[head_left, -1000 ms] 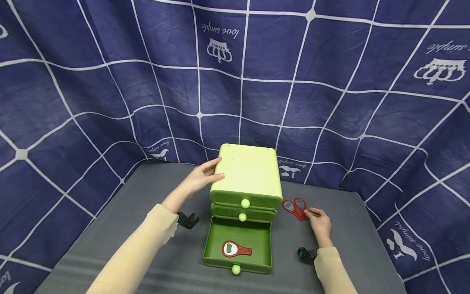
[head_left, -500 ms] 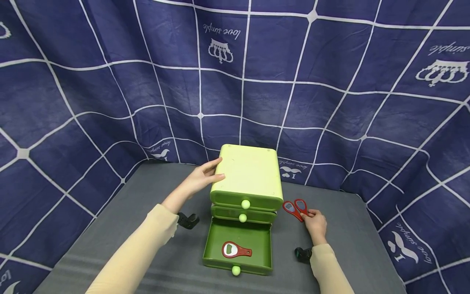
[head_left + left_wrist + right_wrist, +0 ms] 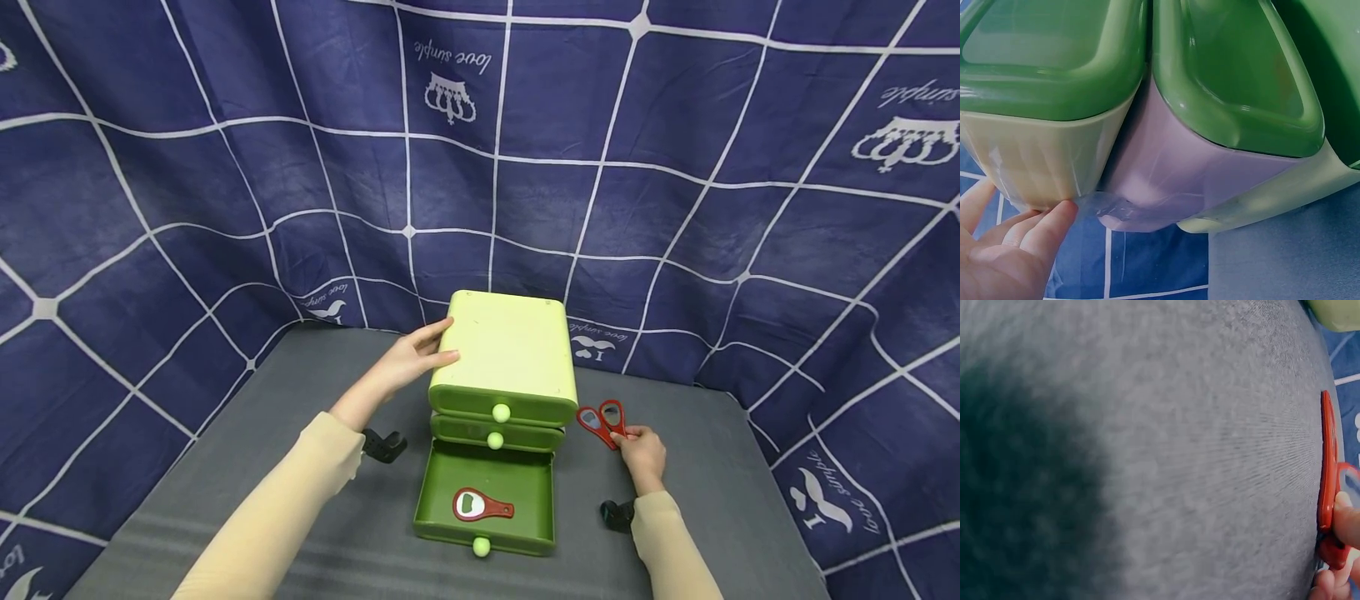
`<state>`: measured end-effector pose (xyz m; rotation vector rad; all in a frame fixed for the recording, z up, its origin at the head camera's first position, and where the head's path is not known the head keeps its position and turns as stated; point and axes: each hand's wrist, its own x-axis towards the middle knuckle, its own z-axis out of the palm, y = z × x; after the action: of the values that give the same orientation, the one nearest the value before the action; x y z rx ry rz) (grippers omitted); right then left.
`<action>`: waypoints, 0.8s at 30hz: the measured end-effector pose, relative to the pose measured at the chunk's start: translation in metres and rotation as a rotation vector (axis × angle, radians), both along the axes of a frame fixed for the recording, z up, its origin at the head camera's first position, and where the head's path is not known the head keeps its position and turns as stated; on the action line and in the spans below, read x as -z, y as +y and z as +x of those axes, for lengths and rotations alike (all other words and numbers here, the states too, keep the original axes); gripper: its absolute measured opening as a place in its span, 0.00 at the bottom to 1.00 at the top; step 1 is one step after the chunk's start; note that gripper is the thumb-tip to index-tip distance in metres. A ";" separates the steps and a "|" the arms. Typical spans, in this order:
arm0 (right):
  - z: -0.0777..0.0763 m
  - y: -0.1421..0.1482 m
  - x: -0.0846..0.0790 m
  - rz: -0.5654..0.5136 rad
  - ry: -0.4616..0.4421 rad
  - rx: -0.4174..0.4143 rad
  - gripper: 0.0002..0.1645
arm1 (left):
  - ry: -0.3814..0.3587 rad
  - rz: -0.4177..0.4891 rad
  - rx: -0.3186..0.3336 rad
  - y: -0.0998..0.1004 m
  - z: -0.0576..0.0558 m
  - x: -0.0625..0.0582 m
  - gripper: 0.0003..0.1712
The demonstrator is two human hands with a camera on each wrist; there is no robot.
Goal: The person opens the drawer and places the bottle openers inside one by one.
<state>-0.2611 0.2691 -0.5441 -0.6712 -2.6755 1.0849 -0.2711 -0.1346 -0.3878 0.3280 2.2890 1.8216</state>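
My left hand rests against the left side of a green drawer unit with a pale yellow top, fingers nearly straight; in the left wrist view the fingertips touch the side of its top tier. The bottom drawer is pulled out and holds a red bottle opener. To the right of the unit, my right hand pinches the handle of another red bottle opener, its ringed head tilted up. A third bottle opener lies beside it, seen edge-on as a red strip in the right wrist view.
The two upper drawers, each with a round light-green knob, are in the unit. A grey cloth covers the table. Behind and at both sides hangs a blue curtain with white lines. Black wrist devices sit below each wrist.
My right hand has moved slightly left and pinches the right-hand bottle opener, whose head has tipped up. The left hand, the drawer unit and the opener in the drawer stay put.
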 end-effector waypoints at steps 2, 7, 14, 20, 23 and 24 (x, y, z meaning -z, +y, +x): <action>0.002 0.000 0.001 0.001 0.011 0.006 0.20 | 0.000 -0.002 0.001 0.000 0.000 -0.001 0.43; 0.008 0.003 0.003 -0.009 0.056 0.001 0.17 | 0.000 0.002 0.004 0.000 0.000 -0.001 0.44; 0.020 0.013 0.006 -0.108 0.117 0.024 0.16 | -0.012 0.000 0.005 -0.002 0.001 0.001 0.45; 0.037 0.021 0.001 -0.257 0.080 -0.087 0.21 | -0.006 0.001 0.009 -0.002 0.000 0.002 0.45; 0.047 0.021 -0.010 -0.363 0.034 -0.178 0.23 | -0.005 0.004 0.011 -0.002 0.000 0.002 0.45; 0.051 0.020 -0.014 -0.386 0.012 -0.198 0.23 | -0.005 0.004 0.010 -0.002 0.000 0.001 0.45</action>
<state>-0.2104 0.2887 -0.5303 -0.4563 -2.5859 1.6765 -0.2707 -0.1370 -0.3891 0.3348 2.2764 1.8199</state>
